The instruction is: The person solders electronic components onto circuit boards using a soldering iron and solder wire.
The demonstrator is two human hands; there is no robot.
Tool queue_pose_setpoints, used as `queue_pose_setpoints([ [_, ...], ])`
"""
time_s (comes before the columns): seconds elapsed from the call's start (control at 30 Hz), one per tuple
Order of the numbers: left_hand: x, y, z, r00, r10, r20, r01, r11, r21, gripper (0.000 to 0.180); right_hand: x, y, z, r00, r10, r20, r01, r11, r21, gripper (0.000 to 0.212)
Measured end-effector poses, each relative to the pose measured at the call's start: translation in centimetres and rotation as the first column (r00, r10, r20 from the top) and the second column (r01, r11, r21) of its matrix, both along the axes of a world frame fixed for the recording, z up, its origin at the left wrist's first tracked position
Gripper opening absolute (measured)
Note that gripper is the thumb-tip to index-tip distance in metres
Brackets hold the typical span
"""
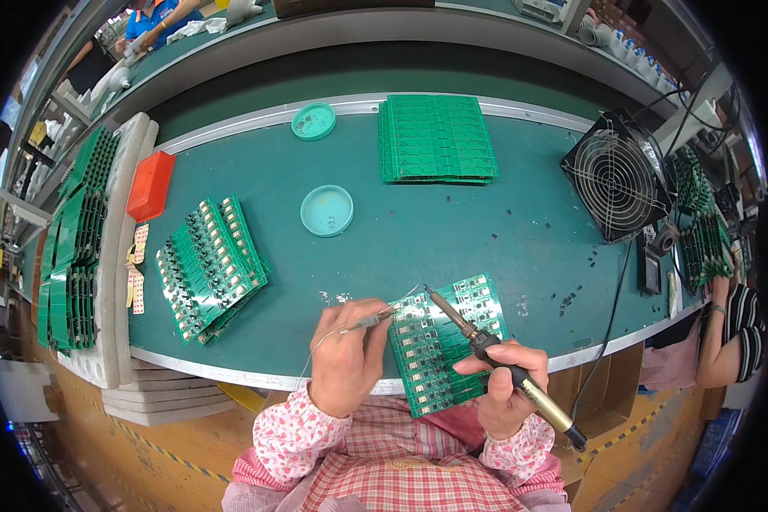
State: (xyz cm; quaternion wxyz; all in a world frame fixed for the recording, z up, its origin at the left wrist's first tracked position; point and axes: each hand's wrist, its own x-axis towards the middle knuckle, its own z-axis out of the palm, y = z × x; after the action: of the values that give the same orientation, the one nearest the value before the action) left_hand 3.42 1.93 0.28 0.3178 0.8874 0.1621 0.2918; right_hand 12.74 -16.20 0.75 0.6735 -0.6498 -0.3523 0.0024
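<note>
A green circuit board panel (425,363) with rows of small mounted parts lies at the table's near edge in front of me. My right hand (514,388) is closed around a soldering iron (548,410) with a black grip and gold-coloured handle. Its tip points up and left over the far edge of the panel. Pinched in my left hand (348,358) is thin solder wire (407,295), which passes through a small grey sleeve at the fingers. The wire's end comes close to the iron's tip; I cannot tell whether they touch.
Populated boards (213,269) are stacked on the left, bare green boards (439,136) at the back. Two turquoise round dishes (327,211), a red bin (151,186) and a black fan (613,175) stand around. Small black parts (565,300) lie scattered on the right. A co-worker's arm (717,341) shows far right.
</note>
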Motion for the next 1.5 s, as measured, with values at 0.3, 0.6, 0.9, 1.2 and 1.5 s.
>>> queue_pose_setpoints([
  [0.3,0.1,0.0,0.1,1.000,0.000,-0.006,0.000,1.000,-0.017,0.012,0.3,0.5,-0.1,0.999,0.036,0.017,-0.036,0.999,-0.033,0.023],
  [0.6,0.1,0.0,0.0,1.000,-0.009,0.006,0.009,1.000,-0.015,0.014,-0.2,0.2,-0.1,0.991,0.010,-0.137,-0.029,0.990,-0.137,0.017],
  [0.9,0.1,0.1,0.0,1.000,-0.009,0.006,0.010,1.000,-0.020,0.015,0.1,0.7,0.7,0.978,0.065,-0.197,-0.117,0.957,-0.264,0.011],
  [1.2,0.0,0.1,0.1,1.000,-0.009,0.005,0.009,1.000,-0.013,0.014,0.3,0.8,0.9,0.992,0.125,-0.016,-0.124,0.940,-0.317,0.014],
  [1.5,0.1,-0.1,0.1,1.000,0.005,0.016,-0.006,1.000,0.006,0.017,0.3,0.7,0.3,0.988,0.150,0.036,-0.130,0.939,-0.319,0.019],
])
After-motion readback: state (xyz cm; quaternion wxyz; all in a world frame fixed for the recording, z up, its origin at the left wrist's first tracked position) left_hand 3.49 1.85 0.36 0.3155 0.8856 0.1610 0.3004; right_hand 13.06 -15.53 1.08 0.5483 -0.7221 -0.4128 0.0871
